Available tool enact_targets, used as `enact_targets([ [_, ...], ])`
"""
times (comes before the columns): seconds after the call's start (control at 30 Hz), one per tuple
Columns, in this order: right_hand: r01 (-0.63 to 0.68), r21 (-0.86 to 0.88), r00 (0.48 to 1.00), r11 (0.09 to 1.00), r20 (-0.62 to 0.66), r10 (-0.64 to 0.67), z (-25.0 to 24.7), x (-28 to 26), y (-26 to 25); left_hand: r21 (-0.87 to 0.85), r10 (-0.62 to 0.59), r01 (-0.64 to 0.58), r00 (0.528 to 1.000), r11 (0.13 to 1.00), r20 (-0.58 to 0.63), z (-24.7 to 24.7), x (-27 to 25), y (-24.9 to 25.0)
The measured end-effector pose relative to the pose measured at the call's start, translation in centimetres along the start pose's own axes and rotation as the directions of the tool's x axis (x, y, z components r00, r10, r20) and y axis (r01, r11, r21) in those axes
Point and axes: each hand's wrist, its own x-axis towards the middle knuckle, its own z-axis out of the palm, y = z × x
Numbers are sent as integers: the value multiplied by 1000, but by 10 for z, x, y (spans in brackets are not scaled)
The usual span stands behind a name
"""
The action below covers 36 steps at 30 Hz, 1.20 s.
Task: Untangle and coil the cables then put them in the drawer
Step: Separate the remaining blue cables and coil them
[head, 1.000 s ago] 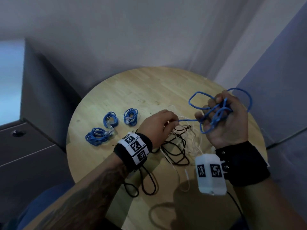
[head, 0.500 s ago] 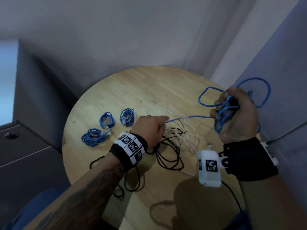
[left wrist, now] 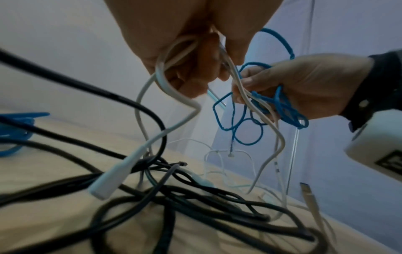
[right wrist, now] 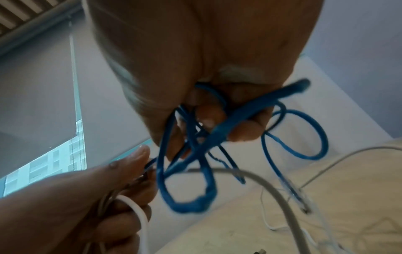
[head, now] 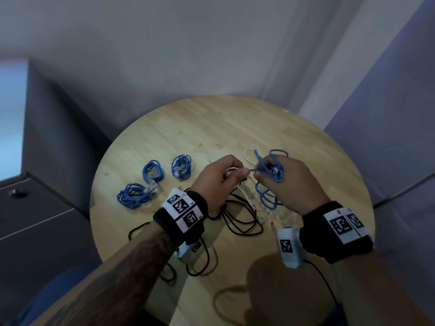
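both hands are closed on cable: the right hand [head: 290,182] has its fingers curled through a loose bunch of blue cable [head: 270,177], and the left hand [head: 219,180] pinches a strand of that blue cable at its fingertips while white cable [left wrist: 174,96] loops through its palm, as the left wrist view shows. a second ago the right hand was lifted out to the right with a blue strand stretched taut between the hands; now the hands have come together over the table [head: 211,128], almost touching, and that strand is short and slack. i judge this as the blue cable being gathered in loop by loop, so its coil is under way but not finished. below the hands the black cables [head: 242,217] and more white cable lie tangled on the wood. three coiled blue bundles [head: 153,171] sit well apart to the left, done but not stowed. no open drawer shows; the grey cabinet [head: 35,208] at the left appears shut, its contents hidden.
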Motion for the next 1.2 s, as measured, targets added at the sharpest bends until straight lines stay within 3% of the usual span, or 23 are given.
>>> enact_targets([
  [0.13, -29, 24, 978, 999, -204, 33, -7, 4, 9, 55, -126, 127, 992, 990, -19, -2, 7, -14],
  [0.2, -4, 16, 970, 1000, -243, 7, -6, 3, 9, 122, -104, 115, 990, 986, -93, -4, 8, -18],
  [0.27, 28, 26, 972, 999, -232, -21, 0, 2, 6, 22, -42, 46, 986, 999, -159, -7, 7, -10],
  [0.33, 84, 33, 973, 996, -216, -75, 5, 1, -4, -261, -86, 67, 994, 963, -62, -9, 6, 6],
  [0.4, 180, -44, 964, 983, -191, -185, 9, 2, -16, -518, -123, 189, 980, 835, 159, -5, 4, 19],
  [0.47, 236, -152, 957, 960, -137, -257, 17, 2, -27, -628, -88, 258, 953, 734, 289, -2, 0, 23],
  [0.67, 205, -189, 976, 960, -41, -216, 24, 0, -35, -738, -203, 327, 945, 591, 256, -26, -6, 18],
  [0.77, 154, -114, 988, 981, 13, -154, 21, -2, -37, -778, -194, 226, 972, 586, 136, -36, -12, 15],
  [0.83, 159, -177, 987, 971, 44, -154, 25, -4, -42, -772, -203, 179, 977, 609, 66, -44, -15, 17],
  [0.9, 222, -276, 975, 935, 43, -219, 31, -6, -51, -673, -205, 172, 978, 719, 30, -49, -18, 18],
  [1.0, 283, -315, 956, 906, 19, -292, 35, -8, -69, -506, -113, 132, 991, 853, 68, -49, -25, 15],
  [1.2, 304, -107, 952, 947, -5, -306, 43, -16, -72, -545, -199, 99, 972, 832, -126, -74, -29, 16],
])
